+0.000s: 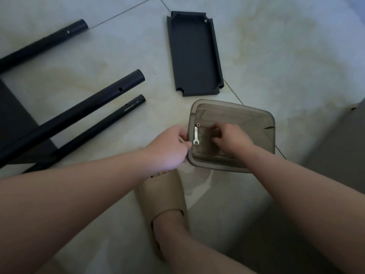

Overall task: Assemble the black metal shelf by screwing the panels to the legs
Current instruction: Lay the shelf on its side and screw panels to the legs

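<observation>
**Hardware tub: contents and hand positions**

Tub: a translucent brownish plastic tub (256, 114) sat open on the tiled floor (286, 56), just beyond the toe of your beige slipper (160, 192).

Contents seen: one small flat silver wrench (196, 136) lying against the tub's left inner wall, jaw end toward you. One small ring-shaped washer (198, 125) sat just beyond the wrench's far end. The rest of the tub bottom was covered by your hand or too dim to read.

Left hand (169, 148): you gripped the tub's left rim, fingers curled round its edge.

Right hand (231, 138): you reached down inside the tub, to the right of the wrench, with fingers bent toward the bottom. Whether they pinched anything could not be told.

Shelf parts: one black panel (194, 54) lay on the floor just beyond the tub, apart from it, raised edges up, with notched corners. Three black tube legs lay at left, well apart from the tub: far leg (45, 41), middle leg (88, 107), near leg (102, 128). Their lower ends ran toward a dark flat piece (11, 115) at the left edge. Whether they were joined to it could not be told.
</observation>
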